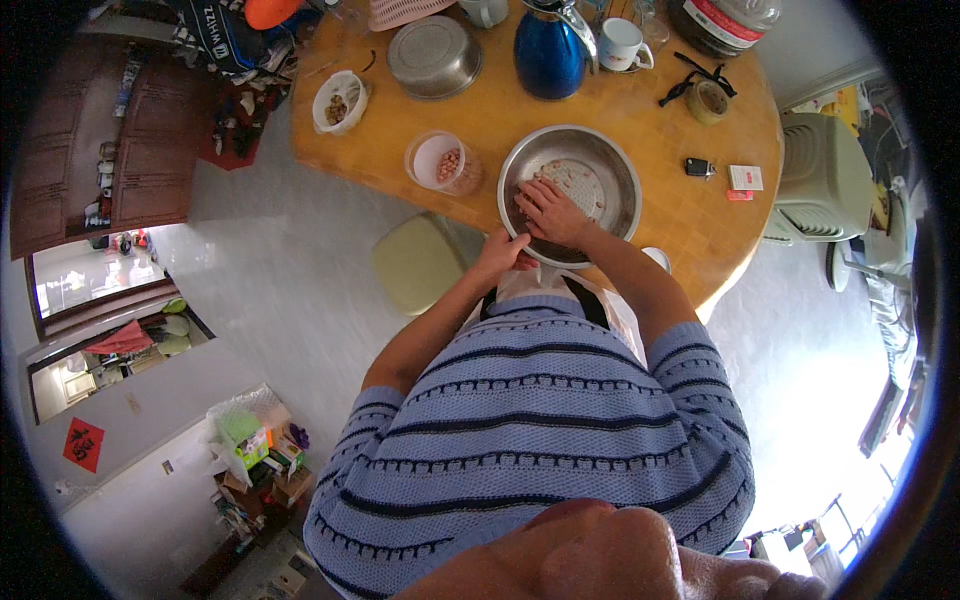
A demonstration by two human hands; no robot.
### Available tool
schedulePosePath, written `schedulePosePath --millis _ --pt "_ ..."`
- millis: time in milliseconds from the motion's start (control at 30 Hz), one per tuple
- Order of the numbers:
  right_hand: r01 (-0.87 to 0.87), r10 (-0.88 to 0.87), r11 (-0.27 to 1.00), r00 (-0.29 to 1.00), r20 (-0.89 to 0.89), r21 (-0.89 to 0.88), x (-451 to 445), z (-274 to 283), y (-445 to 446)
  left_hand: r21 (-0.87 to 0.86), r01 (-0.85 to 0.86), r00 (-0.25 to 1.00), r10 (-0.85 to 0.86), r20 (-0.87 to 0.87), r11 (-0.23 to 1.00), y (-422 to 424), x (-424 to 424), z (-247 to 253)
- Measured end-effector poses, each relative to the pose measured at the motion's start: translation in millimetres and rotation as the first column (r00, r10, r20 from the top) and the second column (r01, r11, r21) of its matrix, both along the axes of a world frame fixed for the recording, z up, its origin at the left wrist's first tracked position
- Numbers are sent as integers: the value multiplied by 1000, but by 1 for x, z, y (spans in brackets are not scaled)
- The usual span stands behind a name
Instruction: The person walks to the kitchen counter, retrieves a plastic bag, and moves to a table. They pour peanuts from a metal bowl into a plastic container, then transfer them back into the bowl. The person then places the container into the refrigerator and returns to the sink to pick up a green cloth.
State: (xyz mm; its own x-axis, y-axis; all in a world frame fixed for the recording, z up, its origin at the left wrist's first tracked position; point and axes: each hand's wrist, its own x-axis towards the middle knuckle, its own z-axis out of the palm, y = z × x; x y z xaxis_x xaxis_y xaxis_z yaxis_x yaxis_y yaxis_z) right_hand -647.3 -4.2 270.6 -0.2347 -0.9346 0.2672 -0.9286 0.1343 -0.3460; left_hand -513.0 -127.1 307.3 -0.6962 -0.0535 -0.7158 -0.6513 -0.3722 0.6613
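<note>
A round stainless steel basin [628, 180] with a perforated bottom sits at the near edge of the table. Pale reddish kernels, apparently peanuts [562, 171], are scattered over its bottom. At the basin's near left rim, my left hand [508, 253] grips the edge with the thumb on top. My right hand [553, 212] reaches inside, palm down against the left part of the bottom; what lies under the palm is hidden. Left of the basin stands a clear plastic tub [420, 161] holding more reddish peanuts [448, 165].
On the wooden table [480, 112] stand a white bowl [319, 105] lined with a bag, an upturned metal pot [433, 56], a blue thermos jug [550, 56] and a mug [621, 45]. Tape [707, 101], a car key [699, 167] and a small box [745, 178] lie right. A stool [418, 262] stands below.
</note>
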Motion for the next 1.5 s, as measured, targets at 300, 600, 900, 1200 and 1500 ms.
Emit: schedulePosePath --millis 300,600,900,1200,1500 --pt "54 -51 998 995 -91 34 -23 -3 -13 -9 -120 993 119 -26 993 10 -2 -6" --pt "778 -25 522 -395 918 349 -60 3 -3 -37 -119 992 120 28 992 -3 8 -12" --pt "712 675 687 -700 235 148 -23 38 13 -591 -600 792 299 -532 539 -77 24 -26" --pt "685 635 722 -712 299 98 -37 71 -28 -476 -503 687 -1 -726 721 -125 -33 22" --pt "620 156 778 -32 987 -102 -25 142 -134 -790 -517 755 -261 -602 329 -100 -35 37"
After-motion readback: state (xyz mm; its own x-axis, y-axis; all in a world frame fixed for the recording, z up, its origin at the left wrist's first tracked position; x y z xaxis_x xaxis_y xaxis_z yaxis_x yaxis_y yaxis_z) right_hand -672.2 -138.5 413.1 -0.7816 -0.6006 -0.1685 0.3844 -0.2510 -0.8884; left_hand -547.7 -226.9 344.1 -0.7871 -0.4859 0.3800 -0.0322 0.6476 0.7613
